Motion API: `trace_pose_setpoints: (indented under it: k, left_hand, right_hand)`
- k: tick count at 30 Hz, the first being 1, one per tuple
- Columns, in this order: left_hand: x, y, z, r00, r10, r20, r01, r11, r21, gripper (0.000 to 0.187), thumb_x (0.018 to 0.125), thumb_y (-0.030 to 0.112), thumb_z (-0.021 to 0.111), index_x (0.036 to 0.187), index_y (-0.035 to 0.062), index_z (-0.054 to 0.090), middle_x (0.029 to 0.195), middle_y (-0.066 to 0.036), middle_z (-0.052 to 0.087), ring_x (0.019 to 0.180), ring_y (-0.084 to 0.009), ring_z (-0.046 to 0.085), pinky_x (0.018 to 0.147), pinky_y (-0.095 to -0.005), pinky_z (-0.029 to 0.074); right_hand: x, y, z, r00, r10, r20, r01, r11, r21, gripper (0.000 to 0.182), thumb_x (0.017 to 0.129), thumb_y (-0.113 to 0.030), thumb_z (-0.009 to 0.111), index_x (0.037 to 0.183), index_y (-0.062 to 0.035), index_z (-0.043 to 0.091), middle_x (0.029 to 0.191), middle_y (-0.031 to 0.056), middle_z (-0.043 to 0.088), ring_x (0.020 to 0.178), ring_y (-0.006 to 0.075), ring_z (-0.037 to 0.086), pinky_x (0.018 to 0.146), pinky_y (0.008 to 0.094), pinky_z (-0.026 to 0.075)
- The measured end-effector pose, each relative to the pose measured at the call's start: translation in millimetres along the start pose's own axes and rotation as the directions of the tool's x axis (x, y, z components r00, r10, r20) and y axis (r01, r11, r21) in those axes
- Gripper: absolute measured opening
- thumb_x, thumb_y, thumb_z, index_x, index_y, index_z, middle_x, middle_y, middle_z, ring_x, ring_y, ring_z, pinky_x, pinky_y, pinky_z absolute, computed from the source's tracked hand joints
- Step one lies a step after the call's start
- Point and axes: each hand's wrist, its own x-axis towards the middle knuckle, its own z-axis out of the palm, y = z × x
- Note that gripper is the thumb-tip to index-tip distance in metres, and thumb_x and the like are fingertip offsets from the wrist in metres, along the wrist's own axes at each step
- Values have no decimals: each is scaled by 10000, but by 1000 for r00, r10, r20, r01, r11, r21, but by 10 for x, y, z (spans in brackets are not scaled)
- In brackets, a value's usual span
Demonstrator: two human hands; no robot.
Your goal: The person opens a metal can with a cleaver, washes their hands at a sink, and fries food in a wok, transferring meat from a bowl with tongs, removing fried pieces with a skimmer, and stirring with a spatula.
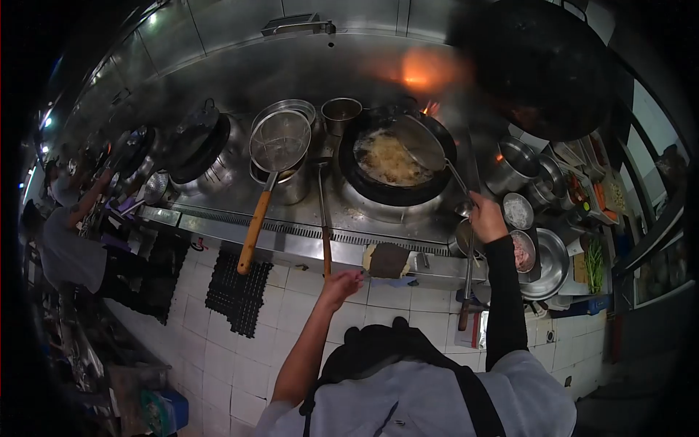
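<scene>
In my right hand is the long handle of a mesh skimmer, its round head tilted over the right side of a black wok. Bubbling yellowish oil with pale food fills the wok's middle. My left hand is low in front of the stove edge, fingers curled; what they hold, if anything, I cannot make out. It overlaps the handle end of a long ladle that lies across the stove's front. Left of the ladle, a wooden-handled strainer rests over a metal pot.
Flames rise behind the wok. A large dark wok looms at upper right. Bowls of white food and pink food stand on my right, near green vegetables. Another person works at far left. A black mat covers floor tiles.
</scene>
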Motion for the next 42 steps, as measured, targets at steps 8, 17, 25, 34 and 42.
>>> trace_pose_setpoints:
  k: [8, 17, 25, 34, 42]
  left_hand:
    - [1735, 814, 1354, 997, 35, 76, -26, 993, -112, 157, 909, 248, 542, 955, 104, 582, 853, -15, 635, 724, -141, 594, 624, -313, 464]
    - [2239, 818, 1619, 950, -3, -311, -35, 993, -116, 217, 900, 398, 544, 808, 209, 595, 670, 57, 541, 593, -87, 501, 622, -344, 349]
    - [2122, 860, 1578, 967, 67, -246, -64, 998, 19, 203, 878, 432, 566, 874, 231, 590, 789, 64, 576, 759, -98, 538, 809, -453, 297]
    - [1414, 721, 1628, 996, 79, -40, -79, 997, 2, 325, 866, 390, 607, 1072, 145, 547, 880, -25, 639, 738, -134, 596, 690, -330, 425]
    - [-729, -1780, -1088, 876, 89, -474, 299, 670, 680, 391, 748, 206, 692, 1056, -18, 601, 879, -166, 648, 721, -213, 640, 626, -359, 506]
  right_hand:
    - [39, 412, 477, 993, 30, 118, -17, 994, -110, 417, 741, 55, 472, 1144, -3, 563, 928, 266, 603, 886, 415, 576, 764, 481, 463]
    - [37, 857, 552, 999, -15, 53, 15, 1000, 5, 412, 743, 64, 460, 1136, 11, 568, 858, 253, 602, 815, 394, 589, 718, 446, 469]
    - [-182, 1431, -26, 836, 486, 254, -467, 387, 795, 444, 842, 32, 432, 1282, -21, 429, 746, 70, 583, 413, 87, 402, 343, 231, 302]
    - [8, 2776, -495, 756, 580, 301, -351, -28, 936, 113, 902, -62, 483, 996, -8, 516, 762, 98, 598, 469, 85, 427, 397, 223, 343]
    - [-353, 2366, -888, 675, 268, -687, -418, 907, -57, 321, 913, -128, 513, 1191, 31, 503, 920, 116, 630, 807, 209, 599, 712, 300, 473]
